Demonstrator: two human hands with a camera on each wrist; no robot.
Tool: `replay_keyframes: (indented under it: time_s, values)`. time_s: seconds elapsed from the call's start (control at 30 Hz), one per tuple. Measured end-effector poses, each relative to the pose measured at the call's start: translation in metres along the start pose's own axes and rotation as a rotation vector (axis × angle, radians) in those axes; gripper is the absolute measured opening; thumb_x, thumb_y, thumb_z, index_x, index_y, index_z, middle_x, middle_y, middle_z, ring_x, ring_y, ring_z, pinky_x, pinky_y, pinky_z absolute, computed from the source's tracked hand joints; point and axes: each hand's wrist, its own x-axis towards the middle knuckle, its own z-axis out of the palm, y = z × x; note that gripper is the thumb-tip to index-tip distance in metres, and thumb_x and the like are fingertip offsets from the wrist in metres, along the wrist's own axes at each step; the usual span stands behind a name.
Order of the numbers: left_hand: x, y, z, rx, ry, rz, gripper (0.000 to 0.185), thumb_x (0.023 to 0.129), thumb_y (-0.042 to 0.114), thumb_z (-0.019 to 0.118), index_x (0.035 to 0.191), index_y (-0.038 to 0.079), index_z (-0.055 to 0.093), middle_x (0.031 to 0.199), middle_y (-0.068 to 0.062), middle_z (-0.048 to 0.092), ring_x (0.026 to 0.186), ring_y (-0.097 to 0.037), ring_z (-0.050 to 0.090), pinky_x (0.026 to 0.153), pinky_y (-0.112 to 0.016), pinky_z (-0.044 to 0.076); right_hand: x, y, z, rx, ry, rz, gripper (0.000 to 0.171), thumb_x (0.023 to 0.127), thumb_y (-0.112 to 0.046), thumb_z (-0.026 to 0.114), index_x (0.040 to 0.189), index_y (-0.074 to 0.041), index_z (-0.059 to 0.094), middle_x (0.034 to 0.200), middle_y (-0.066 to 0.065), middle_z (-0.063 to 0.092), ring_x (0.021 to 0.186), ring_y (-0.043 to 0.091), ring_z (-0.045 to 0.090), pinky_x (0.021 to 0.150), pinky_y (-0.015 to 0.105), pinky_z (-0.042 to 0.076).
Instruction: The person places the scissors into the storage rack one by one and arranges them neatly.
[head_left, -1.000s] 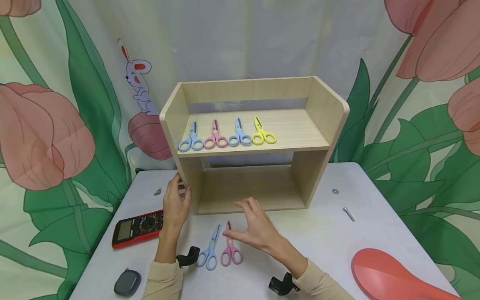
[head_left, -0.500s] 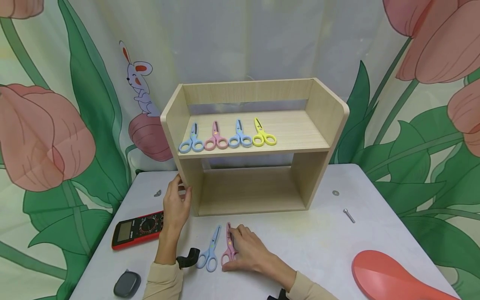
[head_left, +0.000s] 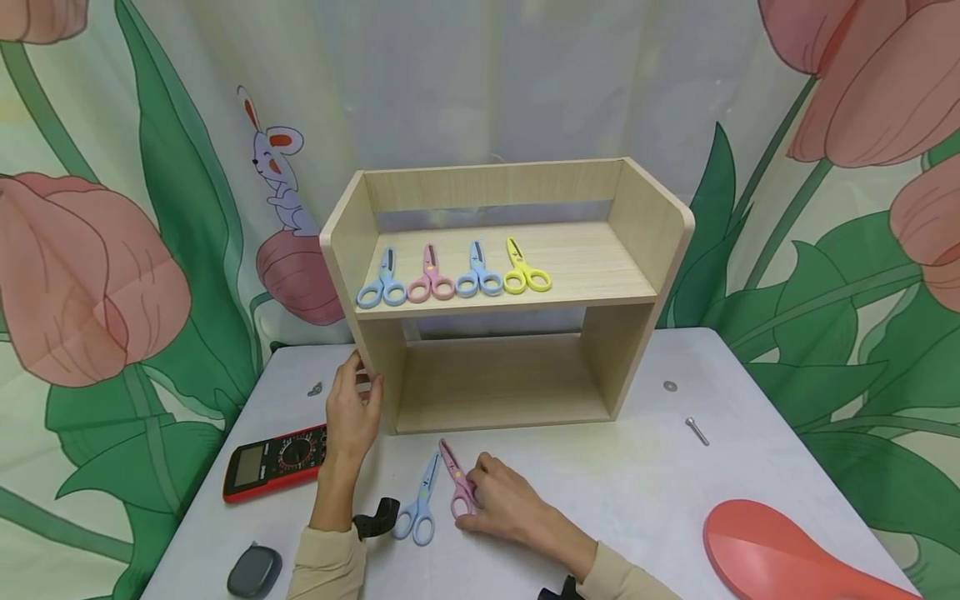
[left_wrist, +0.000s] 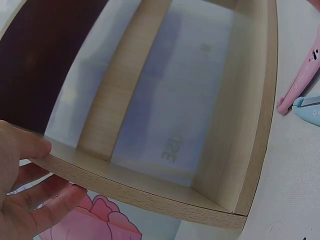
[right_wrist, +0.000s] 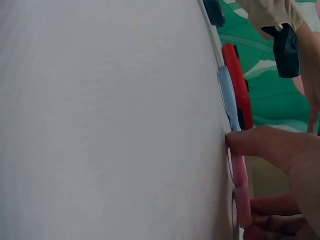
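My left hand (head_left: pixel 351 425) holds the left side panel of a two-tier wooden shelf (head_left: pixel 633 358), thumb on the inner side and fingers outside in the left wrist view. In front of the shelf, my right hand (head_left: pixel 510 504) pinches a pair of pink scissors (head_left: pixel 452 467) at the handles; its closed blades point up and left. A pair of blue scissors (head_left: pixel 425 492) lies just left of it on the white table. On the upper tier, blue scissors (head_left: pixel 387 267), pink scissors (head_left: pixel 430 265), more blue scissors (head_left: pixel 477 261) and yellow scissors (head_left: pixel 519 261) lie in a row, blades toward the back.
A red-and-black multimeter (head_left: pixel 273 462) lies left of my left forearm, with a dark grey case (head_left: pixel 255 571) nearer. Small metal parts include a bolt (head_left: pixel 697 431) and a washer (head_left: pixel 670 386) on the right. A red paddle-shaped object (head_left: pixel 780 550) lies at the front right.
My right hand has come down from above onto the pink scissors and taken hold of their handles. The scissors have turned, blades swinging left. My left hand has stayed on the shelf.
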Motion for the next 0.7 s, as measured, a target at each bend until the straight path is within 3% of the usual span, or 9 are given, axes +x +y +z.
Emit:
replay_keyframes:
  time_s: [0.13, 0.33, 0.57, 0.7]
  values:
    - [0.000, 0.000, 0.000, 0.006, -0.007, -0.012, 0.053, 0.094, 0.004, 0.068, 0.142, 0.001, 0.046, 0.124, -0.024, 0.059, 0.102, -0.036, 0.068, 0.076, -0.047, 0.064, 0.000, 0.002, -0.002, 0.018, 0.027, -0.008, 0.042, 0.070, -0.042, 0.083, 0.093, -0.010, 0.069, 0.088, -0.008, 0.048, 0.072, 0.001, 0.040, 0.059, 0.012, 0.038]
    - [0.000, 0.000, 0.000, 0.008, -0.009, -0.015, 0.053, 0.094, 0.004, 0.068, 0.142, 0.001, 0.046, 0.124, -0.024, 0.059, 0.102, -0.036, 0.068, 0.075, -0.046, 0.064, -0.004, 0.004, -0.015, 0.101, 0.089, -0.024, 0.043, 0.068, -0.035, 0.083, 0.101, -0.010, 0.070, 0.094, -0.007, 0.052, 0.076, 0.001, 0.044, 0.066, 0.012, 0.044]
    - [0.000, 0.001, 0.000, -0.003, 0.000, -0.003, 0.053, 0.093, 0.002, 0.068, 0.142, -0.001, 0.047, 0.124, -0.024, 0.059, 0.102, -0.037, 0.068, 0.074, -0.048, 0.064, -0.008, -0.002, -0.048, 0.119, 0.228, -0.096, 0.050, 0.068, -0.035, 0.087, 0.108, -0.011, 0.069, 0.102, -0.006, 0.056, 0.089, 0.005, 0.054, 0.077, 0.018, 0.054]
    - [-0.001, 0.001, 0.000, -0.005, 0.002, -0.002, 0.053, 0.093, 0.002, 0.068, 0.142, -0.001, 0.047, 0.123, -0.024, 0.060, 0.101, -0.037, 0.068, 0.074, -0.048, 0.064, -0.008, -0.006, -0.072, 0.126, 0.302, -0.167, 0.053, 0.067, -0.033, 0.089, 0.111, -0.011, 0.068, 0.105, -0.006, 0.056, 0.091, 0.004, 0.056, 0.077, 0.018, 0.055]
